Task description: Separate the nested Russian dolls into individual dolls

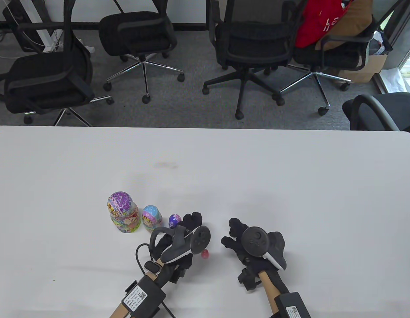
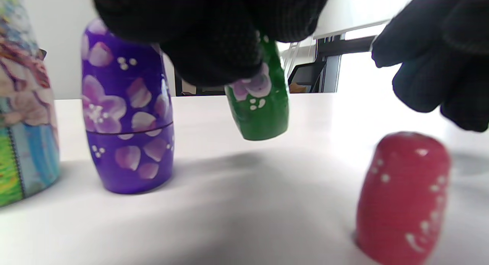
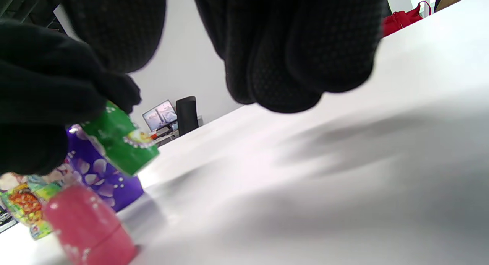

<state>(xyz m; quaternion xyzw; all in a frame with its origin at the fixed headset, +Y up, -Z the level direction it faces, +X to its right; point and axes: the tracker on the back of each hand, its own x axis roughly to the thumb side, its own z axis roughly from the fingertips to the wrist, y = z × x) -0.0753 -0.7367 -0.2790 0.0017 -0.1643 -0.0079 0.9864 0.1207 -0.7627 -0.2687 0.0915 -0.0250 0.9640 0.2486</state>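
Green doll [image 2: 263, 108] (tilted, off the table) pinched by left hand [image 1: 186, 237]; right hand [image 1: 244, 238] loosely curled, holding nothing.

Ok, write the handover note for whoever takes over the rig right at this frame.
Left hand: pinches the green doll by its top, tilted, just above the table.
Right hand: holds nothing, fingers loose, beside the left.
On the table, upright: big doll, mid doll, purple doll in a row; red doll nearer the person.
Done: five dolls are out.
Left: set the green doll down; whether red opens further cannot be told.
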